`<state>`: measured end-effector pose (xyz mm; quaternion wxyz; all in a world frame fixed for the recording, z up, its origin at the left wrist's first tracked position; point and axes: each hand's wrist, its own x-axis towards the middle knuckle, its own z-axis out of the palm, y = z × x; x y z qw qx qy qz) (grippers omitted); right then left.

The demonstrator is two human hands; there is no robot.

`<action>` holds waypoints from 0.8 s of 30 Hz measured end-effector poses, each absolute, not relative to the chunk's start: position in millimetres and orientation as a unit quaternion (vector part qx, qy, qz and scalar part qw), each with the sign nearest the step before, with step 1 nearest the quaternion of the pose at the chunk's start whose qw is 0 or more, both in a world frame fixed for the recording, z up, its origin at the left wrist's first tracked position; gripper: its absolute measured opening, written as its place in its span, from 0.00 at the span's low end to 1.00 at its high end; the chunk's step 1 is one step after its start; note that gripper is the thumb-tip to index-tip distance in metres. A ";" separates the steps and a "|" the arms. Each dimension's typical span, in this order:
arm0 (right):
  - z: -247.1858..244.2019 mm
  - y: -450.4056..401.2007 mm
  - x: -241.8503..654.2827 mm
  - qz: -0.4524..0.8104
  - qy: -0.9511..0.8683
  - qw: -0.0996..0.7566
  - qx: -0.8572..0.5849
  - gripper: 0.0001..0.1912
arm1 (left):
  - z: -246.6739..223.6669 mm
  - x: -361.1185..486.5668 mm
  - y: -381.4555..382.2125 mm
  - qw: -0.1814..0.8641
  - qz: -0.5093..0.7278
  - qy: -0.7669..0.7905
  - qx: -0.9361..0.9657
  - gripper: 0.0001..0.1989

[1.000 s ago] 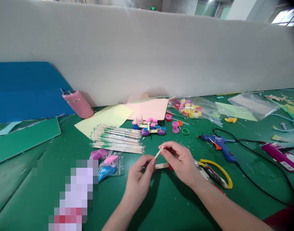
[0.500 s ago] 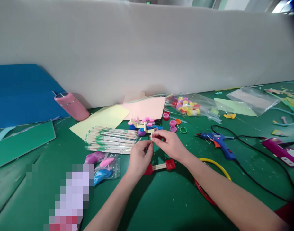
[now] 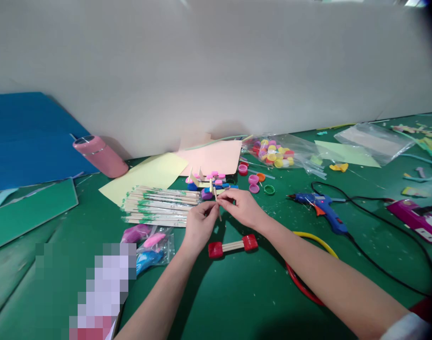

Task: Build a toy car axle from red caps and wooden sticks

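My left hand (image 3: 200, 225) and my right hand (image 3: 244, 208) meet near the middle of the table. Their fingertips pinch one short, thin wooden stick (image 3: 220, 217), which stands nearly upright and shows above and below the fingers. In front of the hands lies a dumbbell-shaped piece (image 3: 232, 246), several sticks with a red block at each end. Just behind the fingers are small blue, purple and pink pieces (image 3: 206, 193) with pale sticks. Left of my left hand are several wrapped wooden chopsticks (image 3: 159, 207).
A blue glue gun (image 3: 324, 210) with a black cord lies at right, near a yellow and red ring (image 3: 318, 241). Coloured caps (image 3: 253, 179) and a bag of caps (image 3: 274, 155) sit behind. A pink bottle (image 3: 101, 156) and bagged clay (image 3: 152, 248) are at left.
Both hands have shifted slightly left, and more of the stick between them shows, above and below the fingers. The red-ended piece is less covered by my left hand.
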<state>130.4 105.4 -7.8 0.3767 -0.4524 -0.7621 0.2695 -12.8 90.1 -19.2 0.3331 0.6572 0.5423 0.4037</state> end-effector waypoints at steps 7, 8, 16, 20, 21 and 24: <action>-14.4 108.0 134.7 0.265 -0.758 0.372 -0.465 0.07 | -19.9 -14.8 95.0 0.328 0.403 0.541 0.661 0.10; -15.1 108.1 134.5 0.265 -0.759 0.370 -0.466 0.07 | -19.5 -13.7 95.3 0.324 0.400 0.541 0.665 0.09; -16.0 108.8 131.2 0.257 -0.768 0.356 -0.467 0.06 | -22.2 -11.0 96.9 0.279 0.367 0.545 0.700 0.10; -19.1 109.8 135.4 0.248 -0.762 0.355 -0.482 0.08 | -24.6 -17.9 100.6 0.215 0.369 0.574 0.698 0.08; -20.3 109.9 136.9 0.246 -0.759 0.354 -0.488 0.09 | -24.6 -19.4 102.5 0.193 0.374 0.584 0.694 0.08; -23.7 109.9 140.7 0.242 -0.750 0.349 -0.507 0.10 | -23.6 -22.0 110.1 0.135 0.380 0.602 0.689 0.07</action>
